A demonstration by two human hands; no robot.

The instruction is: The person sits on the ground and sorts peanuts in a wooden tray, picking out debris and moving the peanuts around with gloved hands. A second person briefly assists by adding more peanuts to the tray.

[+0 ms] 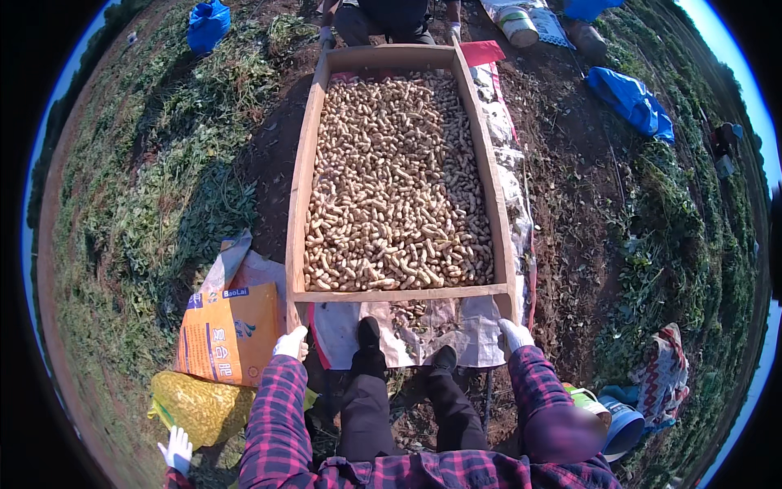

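My left hand [291, 343], in a white glove, grips the near left handle of a long wooden sieve frame [400, 296]. Around the near right handle closes my right hand [515, 336], gloved the same way. Unshelled peanuts [391, 183] cover most of the frame's base, which they largely hide. Opposite me, a crouching person [391, 18] has a gloved hand on each far handle. Under the frame lies a pale woven plastic sheet [476, 324] with red edges, scattered with some peanuts and debris.
A yellow mesh sack of peanuts [201, 406] and an orange fertiliser bag [229, 333] lie left; another person's gloved hand [177, 449] is beside the sack. Buckets [622, 422] stand at lower right. Blue sacks [632, 104] and pulled plants [214, 153] lie around.
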